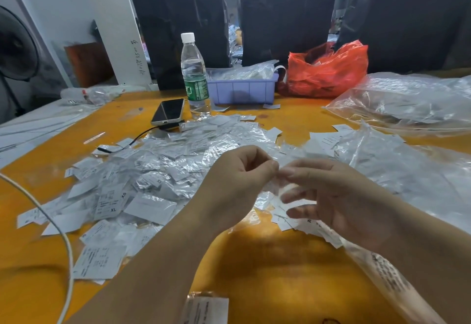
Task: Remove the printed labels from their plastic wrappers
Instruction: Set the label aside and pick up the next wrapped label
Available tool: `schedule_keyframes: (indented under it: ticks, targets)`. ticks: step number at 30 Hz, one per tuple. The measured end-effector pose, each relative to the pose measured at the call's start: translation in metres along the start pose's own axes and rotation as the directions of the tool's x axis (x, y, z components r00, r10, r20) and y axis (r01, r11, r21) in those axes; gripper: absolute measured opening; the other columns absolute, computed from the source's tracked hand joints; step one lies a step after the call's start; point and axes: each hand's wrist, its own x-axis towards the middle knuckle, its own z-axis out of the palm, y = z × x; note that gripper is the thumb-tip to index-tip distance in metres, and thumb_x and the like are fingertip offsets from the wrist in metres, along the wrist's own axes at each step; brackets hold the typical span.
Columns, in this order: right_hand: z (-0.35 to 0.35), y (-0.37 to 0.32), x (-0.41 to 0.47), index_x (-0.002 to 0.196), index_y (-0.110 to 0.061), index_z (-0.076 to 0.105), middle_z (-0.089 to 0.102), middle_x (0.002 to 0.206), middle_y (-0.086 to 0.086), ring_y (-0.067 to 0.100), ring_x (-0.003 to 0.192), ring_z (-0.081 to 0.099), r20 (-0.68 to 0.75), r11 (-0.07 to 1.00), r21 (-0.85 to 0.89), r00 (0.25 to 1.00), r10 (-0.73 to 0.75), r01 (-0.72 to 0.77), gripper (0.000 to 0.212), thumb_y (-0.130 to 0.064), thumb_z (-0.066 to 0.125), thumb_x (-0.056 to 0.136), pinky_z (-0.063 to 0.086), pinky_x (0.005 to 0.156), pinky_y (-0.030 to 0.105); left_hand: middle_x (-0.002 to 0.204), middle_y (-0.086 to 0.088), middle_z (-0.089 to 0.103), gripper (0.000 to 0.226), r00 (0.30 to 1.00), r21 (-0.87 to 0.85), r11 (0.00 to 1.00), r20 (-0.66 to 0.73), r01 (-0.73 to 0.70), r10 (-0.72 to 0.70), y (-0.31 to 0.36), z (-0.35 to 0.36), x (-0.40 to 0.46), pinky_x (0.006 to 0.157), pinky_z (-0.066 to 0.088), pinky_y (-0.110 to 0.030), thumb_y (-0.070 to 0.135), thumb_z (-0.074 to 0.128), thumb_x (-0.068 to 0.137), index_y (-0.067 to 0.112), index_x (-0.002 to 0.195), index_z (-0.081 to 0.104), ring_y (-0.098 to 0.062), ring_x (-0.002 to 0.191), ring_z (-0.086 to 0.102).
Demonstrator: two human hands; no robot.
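Both forearms reach in; left hand (237,178) and right hand (331,196) pinch one clear, crinkled wrapper (283,183) between fingertips.

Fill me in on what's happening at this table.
A person is unwrapping printed labels. Both hands meet over the orange table: the left hand and right hand pinch a small clear wrapper between them. A heap of labels and wrappers lies to the left. Behind it stand a water bottle, a phone and a purple bin.

Orange table (267,260), lilac bin (242,91), red bag (328,73), seemingly white labels (150,207).
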Motion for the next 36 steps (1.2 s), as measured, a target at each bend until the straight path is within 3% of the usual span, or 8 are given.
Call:
schedule_keyframes:
  ticks: [2,4,9,15,20,24,28,36]
  targets:
    - [-0.001,-0.003,0.000,0.087,-0.016,0.072,0.069,0.082,-0.003,0.015,0.078,0.066,-0.142,0.991,-0.103,0.984,-0.104,0.090,0.032,-0.030,0.087,0.062,0.054,0.067,0.032,0.073,-0.008,0.064,0.017,1.000,0.163,0.986,0.022,-0.025,0.022,-0.001,-0.003,0.001,0.068,0.052,-0.043,0.027,0.063,0.094,0.019,0.080,0.067,-0.026,0.070,0.061]
    - [-0.004,-0.005,-0.001,0.094,-0.017,0.070,0.070,0.081,-0.002,0.013,0.077,0.067,-0.230,0.950,-0.271,0.948,-0.221,0.156,0.040,-0.034,0.080,0.060,0.055,0.066,0.030,0.065,0.002,0.059,0.016,0.998,0.213,0.976,0.066,-0.037,0.023,-0.001,-0.006,0.000,0.060,0.049,-0.033,0.030,0.064,0.092,0.022,0.079,0.066,-0.018,0.062,0.055]
    - [-0.001,-0.003,-0.005,0.091,-0.012,0.071,0.070,0.072,0.005,0.016,0.063,0.064,-0.075,0.869,-0.469,0.973,-0.217,0.157,0.015,-0.004,0.074,0.079,0.051,0.058,0.026,0.064,-0.004,0.052,0.020,0.994,0.167,0.985,0.108,-0.042,0.025,0.000,-0.007,0.000,0.055,0.037,-0.027,0.033,0.066,0.091,0.020,0.076,0.065,-0.010,0.058,0.044]
    - [-0.004,-0.002,-0.001,0.087,-0.011,0.071,0.072,0.075,0.002,0.015,0.059,0.062,-0.150,0.962,-0.257,0.980,-0.131,0.089,0.015,-0.001,0.076,0.075,0.051,0.059,0.028,0.090,-0.022,0.064,0.029,0.994,0.032,0.999,0.105,0.019,-0.022,0.001,-0.008,0.000,0.074,0.049,-0.052,0.046,0.063,0.087,0.018,0.085,0.068,-0.027,0.073,0.055]
    - [-0.003,-0.001,0.000,0.092,-0.012,0.072,0.069,0.071,0.003,0.014,0.059,0.061,-0.179,0.975,-0.192,0.973,-0.147,0.112,0.024,0.002,0.076,0.073,0.053,0.056,0.024,0.080,-0.010,0.067,0.011,0.994,0.069,0.997,0.106,0.025,-0.032,-0.005,-0.009,0.002,0.067,0.048,-0.032,0.024,0.065,0.092,0.017,0.084,0.069,-0.013,0.068,0.057]
    - [0.001,0.002,-0.001,0.085,-0.011,0.073,0.069,0.072,0.005,0.013,0.063,0.063,-0.057,0.913,-0.384,0.984,-0.169,0.134,0.019,0.006,0.074,0.076,0.052,0.057,0.023,0.070,-0.011,0.057,0.016,0.994,0.100,0.995,0.104,0.013,-0.024,-0.006,-0.008,0.001,0.062,0.043,-0.034,0.023,0.065,0.092,0.014,0.079,0.066,-0.015,0.064,0.051]
    - [0.002,0.002,-0.001,0.080,-0.011,0.075,0.069,0.073,0.008,0.014,0.063,0.061,0.021,0.943,-0.307,0.992,-0.125,0.126,0.005,-0.011,0.076,0.076,0.052,0.059,0.023,0.068,-0.011,0.054,0.023,0.990,0.110,0.994,0.137,0.010,-0.025,-0.005,-0.009,0.000,0.061,0.040,-0.034,0.032,0.068,0.088,0.012,0.078,0.066,-0.016,0.064,0.049]
    - [-0.003,0.003,0.000,0.069,-0.014,0.072,0.061,0.062,0.006,0.015,0.054,0.053,-0.020,0.987,-0.127,0.994,-0.103,0.100,0.019,-0.029,0.077,0.060,0.048,0.051,0.023,0.071,0.006,0.066,0.010,0.998,-0.178,0.983,-0.035,0.043,-0.050,-0.002,-0.017,0.004,0.057,0.052,-0.022,0.005,0.060,0.092,0.012,0.089,0.067,-0.010,0.065,0.060]
